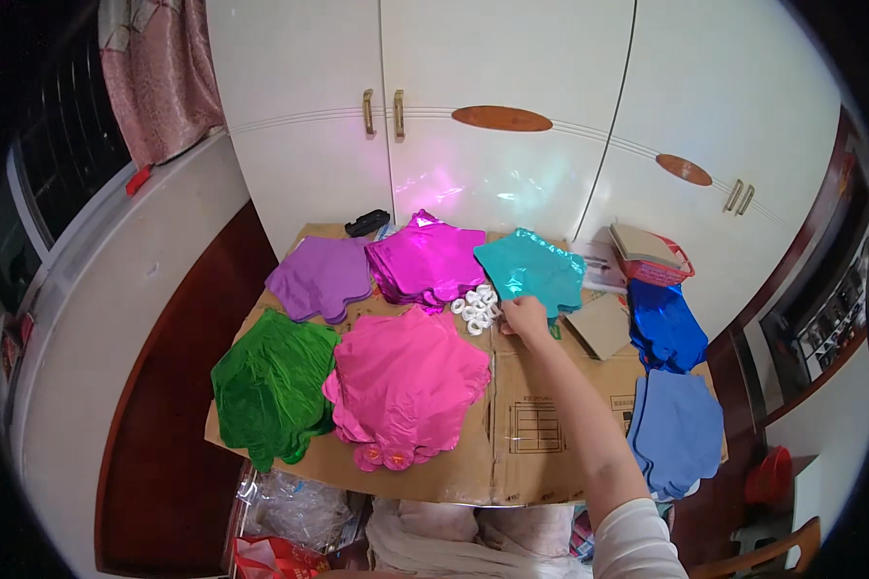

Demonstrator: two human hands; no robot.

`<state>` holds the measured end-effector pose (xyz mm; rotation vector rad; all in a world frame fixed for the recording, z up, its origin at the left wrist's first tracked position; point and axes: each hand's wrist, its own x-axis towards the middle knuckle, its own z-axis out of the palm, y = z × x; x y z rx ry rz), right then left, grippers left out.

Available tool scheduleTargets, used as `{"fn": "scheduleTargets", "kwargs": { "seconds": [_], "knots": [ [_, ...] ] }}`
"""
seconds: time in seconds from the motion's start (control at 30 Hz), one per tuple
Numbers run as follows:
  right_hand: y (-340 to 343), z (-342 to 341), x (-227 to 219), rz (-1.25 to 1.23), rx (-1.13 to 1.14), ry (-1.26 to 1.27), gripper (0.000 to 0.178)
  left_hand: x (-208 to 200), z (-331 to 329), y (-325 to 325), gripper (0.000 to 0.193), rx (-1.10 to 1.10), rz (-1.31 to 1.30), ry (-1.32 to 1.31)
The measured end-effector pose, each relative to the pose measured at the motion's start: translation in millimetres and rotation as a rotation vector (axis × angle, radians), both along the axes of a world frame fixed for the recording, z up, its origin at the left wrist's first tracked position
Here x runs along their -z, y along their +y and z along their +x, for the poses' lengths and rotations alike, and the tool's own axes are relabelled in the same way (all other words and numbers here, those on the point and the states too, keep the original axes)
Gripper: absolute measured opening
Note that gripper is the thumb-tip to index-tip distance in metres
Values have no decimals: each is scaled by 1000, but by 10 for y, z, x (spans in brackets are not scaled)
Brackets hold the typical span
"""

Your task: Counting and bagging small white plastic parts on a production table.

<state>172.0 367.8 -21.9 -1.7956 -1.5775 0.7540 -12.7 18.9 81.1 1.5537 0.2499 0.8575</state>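
My right hand (524,318) reaches out over the far part of the cardboard, its fingers curled in. It is at the lower edge of a stack of shiny teal foil sheets (529,268) with a scalloped outline. Right beside it, on the left, lies a small heap of white rings (474,307) that look like little ribbon rolls. What the fingertips hold, if anything, is hidden. Nearer to me a large pink foil stack (406,381) lies flat, with a shiny magenta stack (430,256) behind it. My left hand is out of view.
Purple (321,278) and green foil stacks (268,386) lie at the left; shiny blue (668,323) and dull blue ones (681,429) at the right. A pink basket (661,272) stands at the back right, near a cardboard piece (601,328). White cabinet doors (512,58) rise behind the cardboard tabletop (536,478).
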Motion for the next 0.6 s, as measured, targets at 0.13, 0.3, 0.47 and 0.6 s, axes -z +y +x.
{"fn": "scheduleTargets", "kwargs": {
  "seconds": [0.13, 0.3, 0.47, 0.6],
  "knots": [
    [-539, 52, -362, 69, -53, 272, 25, 86, 36, -12, 19, -124, -9, 88],
    [-1834, 245, -786, -45, -338, 596, 23, 183, 70, -48, 20, -196, -25, 128],
    [-3098, 652, -565, -134, -693, 558, 18, 214, 118, -80, 20, -149, -91, 64],
    [-3544, 724, 28, -174, -686, 360, 18, 222, 176, -138, 20, -97, -146, 17]
  ]
}}
